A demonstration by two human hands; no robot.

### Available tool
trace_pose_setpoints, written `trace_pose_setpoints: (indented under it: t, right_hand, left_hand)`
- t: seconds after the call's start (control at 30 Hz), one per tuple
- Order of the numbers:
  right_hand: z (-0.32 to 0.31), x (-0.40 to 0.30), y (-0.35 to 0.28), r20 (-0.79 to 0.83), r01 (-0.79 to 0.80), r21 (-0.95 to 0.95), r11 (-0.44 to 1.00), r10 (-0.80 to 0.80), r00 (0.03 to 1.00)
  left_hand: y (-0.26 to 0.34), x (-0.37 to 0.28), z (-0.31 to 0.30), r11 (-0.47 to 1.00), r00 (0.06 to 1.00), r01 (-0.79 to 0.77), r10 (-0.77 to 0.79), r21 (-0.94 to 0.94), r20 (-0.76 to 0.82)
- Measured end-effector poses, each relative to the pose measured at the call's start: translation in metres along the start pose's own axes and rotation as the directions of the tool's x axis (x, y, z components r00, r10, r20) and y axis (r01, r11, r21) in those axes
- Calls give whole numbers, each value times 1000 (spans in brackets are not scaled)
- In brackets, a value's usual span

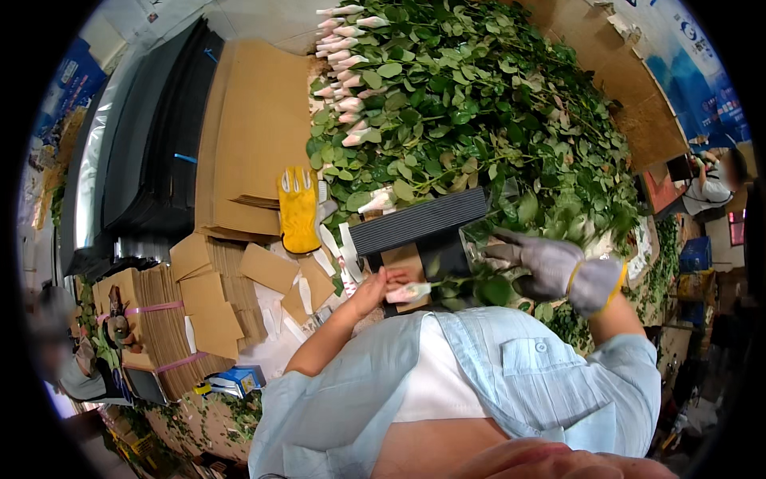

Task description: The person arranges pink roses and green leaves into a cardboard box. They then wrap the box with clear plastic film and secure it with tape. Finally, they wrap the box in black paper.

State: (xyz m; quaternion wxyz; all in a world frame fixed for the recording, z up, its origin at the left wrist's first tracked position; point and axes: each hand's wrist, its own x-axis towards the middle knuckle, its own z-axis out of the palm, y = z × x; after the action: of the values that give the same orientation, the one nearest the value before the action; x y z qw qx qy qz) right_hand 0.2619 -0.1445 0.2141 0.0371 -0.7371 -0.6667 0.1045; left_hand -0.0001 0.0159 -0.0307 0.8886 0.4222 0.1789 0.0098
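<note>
My bare left hand (pixel 379 288) is at the head of a rose (pixel 409 293) in a pale protective sleeve. The rose lies nearly level, its leafy stem pointing right. Whether those fingers grip it is unclear. My right hand (pixel 535 263), in a grey glove with a yellow cuff edge, is by the lower stem and its leaves (pixel 494 290); its fingers point left, and blur hides whether it grips the stem. Beyond my hands are a ribbed black strip (pixel 419 220) and a black board with a brown cardboard piece (pixel 402 266).
A large heap of leafy rose stems (pixel 467 114) spreads ahead, sleeved heads to the left. A yellow glove (pixel 298 212) lies beside cardboard sheets (pixel 257 120). Strapped cardboard (pixel 161 317), white sleeves (pixel 305 296) and a blue box (pixel 239 380) are left. People work at both sides.
</note>
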Motion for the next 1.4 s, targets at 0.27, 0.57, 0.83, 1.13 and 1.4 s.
trace_pose_setpoints:
  t: [0.27,0.57,0.83,1.13,1.4]
  right_hand:
    - [26,286,166,-429,-380,-95,920,306,850]
    - [-55,191,160,-790,-206,-19,978,111,603]
    - [-100,-10,77,-645,133,-187,973,-223,731]
    - [122,-7,69,-70,-67,41,997,70,995]
    - [167,7,51,52,-124,261,957,115,992]
  left_hand:
    - [-16,-3,16,819,995,35,-83,572,58]
    - [-36,-23,-13,468,964,-267,133,842,231]
    - [-12,-21,6,397,960,-193,266,897,89]
    - [-37,-13,-2,369,918,-275,374,888,129]
    - [-33,-23,1,287,877,-324,448,901,173]
